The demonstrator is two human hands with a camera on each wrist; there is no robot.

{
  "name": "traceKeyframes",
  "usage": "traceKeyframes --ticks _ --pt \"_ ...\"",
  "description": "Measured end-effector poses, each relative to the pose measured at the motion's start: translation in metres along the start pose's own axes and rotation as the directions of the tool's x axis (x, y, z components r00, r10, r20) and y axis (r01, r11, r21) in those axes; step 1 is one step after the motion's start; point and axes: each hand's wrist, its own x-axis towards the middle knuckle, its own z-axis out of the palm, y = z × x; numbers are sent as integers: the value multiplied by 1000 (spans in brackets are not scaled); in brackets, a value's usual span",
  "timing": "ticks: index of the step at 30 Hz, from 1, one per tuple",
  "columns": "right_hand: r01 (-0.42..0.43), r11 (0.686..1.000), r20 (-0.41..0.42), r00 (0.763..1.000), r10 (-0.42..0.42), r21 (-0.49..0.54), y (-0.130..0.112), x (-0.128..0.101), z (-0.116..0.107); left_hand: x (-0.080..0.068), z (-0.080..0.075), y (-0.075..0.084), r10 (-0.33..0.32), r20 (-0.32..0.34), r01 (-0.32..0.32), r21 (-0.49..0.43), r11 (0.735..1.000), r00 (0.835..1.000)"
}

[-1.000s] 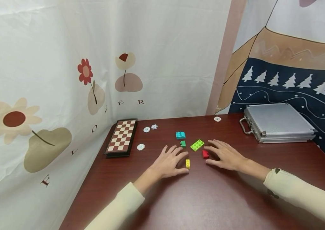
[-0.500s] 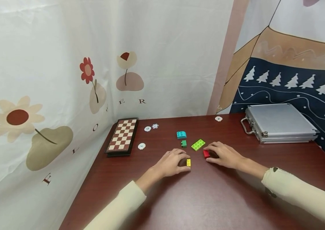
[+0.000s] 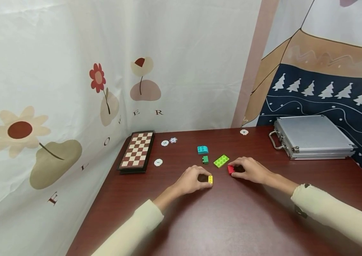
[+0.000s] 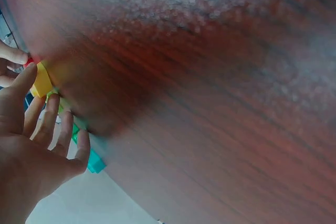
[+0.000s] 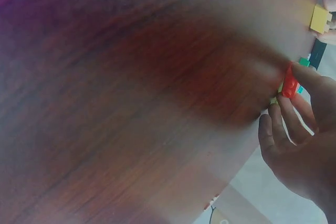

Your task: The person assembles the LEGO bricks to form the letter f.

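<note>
In the head view my left hand (image 3: 191,180) pinches a small yellow building brick (image 3: 210,180) between thumb and fingers. The left wrist view shows the yellow brick (image 4: 42,81) between thumb and index finger, the other fingers spread. To the right, my right hand (image 3: 250,170) pinches a red building brick (image 3: 230,169) by its ends; the right wrist view shows this red brick (image 5: 290,81) at the thumb and fingertips. Just beyond the hands lie a lime-green brick (image 3: 221,161), a small dark green brick (image 3: 205,159) and a turquoise brick (image 3: 202,149) with a curved side.
A chessboard box (image 3: 137,151) lies at the table's left. Several poker chips are scattered around, one chip (image 3: 158,162) near the board and another chip (image 3: 244,132) at the back edge. A silver case (image 3: 315,137) stands back right. Printed curtains hang behind the brown table (image 3: 219,224).
Both hands have gone from spread fingers around the bricks to pinching them, the left on the yellow brick, the right on the red one. The other bricks have stayed put.
</note>
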Motion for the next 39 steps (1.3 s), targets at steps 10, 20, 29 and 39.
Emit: traceKeyframes --ticks 10,20,29,39 --pt "-1 999 12 1000 1 42 1 2 0 4 3 -1 -58 -25 52 -187 981 998" --pt "24 998 78 997 -29 57 -3 5 -2 6 3 -3 -48 -28 42 -202 979 998" --pt "60 995 63 996 -65 77 -3 4 1 9 3 -4 -52 -24 47 -181 982 998" --pt "77 992 44 996 -82 98 0 5 -1 10 5 -4 -57 -53 47 -173 984 997"
